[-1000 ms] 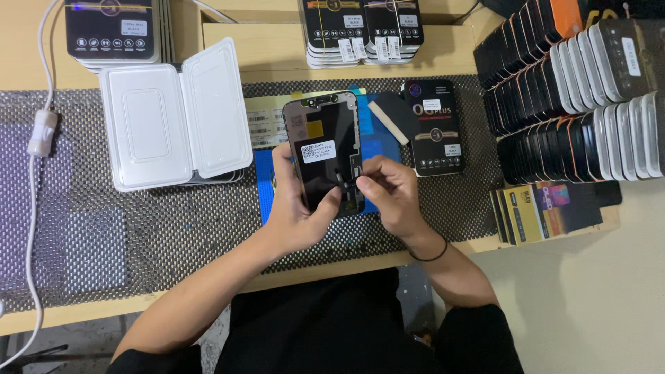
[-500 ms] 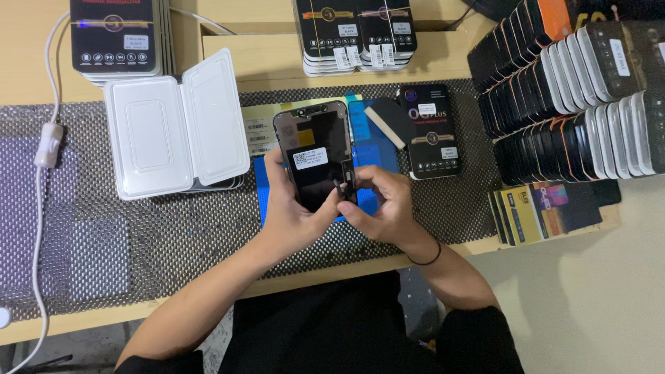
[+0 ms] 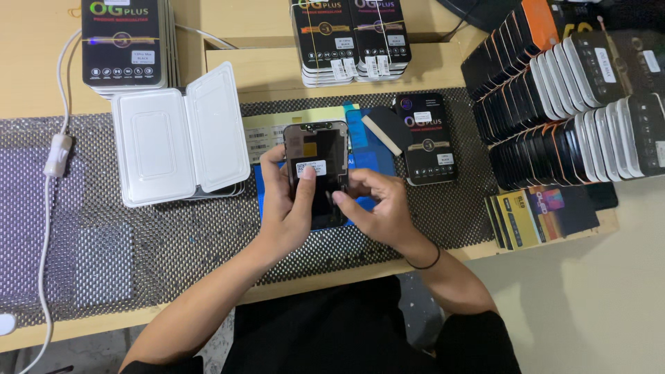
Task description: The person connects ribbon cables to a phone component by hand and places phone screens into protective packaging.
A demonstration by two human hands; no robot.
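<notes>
Hands meet over the middle of the bench, above the dark mesh mat (image 3: pixel 173 242) and a blue sheet (image 3: pixel 377 166). The left hand (image 3: pixel 287 208) cups a black rectangular phone display panel (image 3: pixel 320 163) from its left side, fingers wrapped behind it and the thumb pressed on a small white sticker on its face. The right hand (image 3: pixel 377 208) sits just beside the panel's lower right edge, fingertips drawn together in a pinch at that edge; what they pinch is too small to tell. The panel's long axis runs from the person toward the bench's far edge, tilted up off the mat, its notched end farthest away. The left hand carries it; the right is the freer one.

Just left lies an open white plastic clamshell tray (image 3: pixel 176 142), near the panel but apart. A black retail box (image 3: pixel 426 138) rests just right of the blue sheet. Rows of black and white boxes (image 3: pixel 568 104) crowd the bench's right end, 2 stacks of black boxes (image 3: pixel 350 38) line the far edge. Open mat lies toward the near left corner
</notes>
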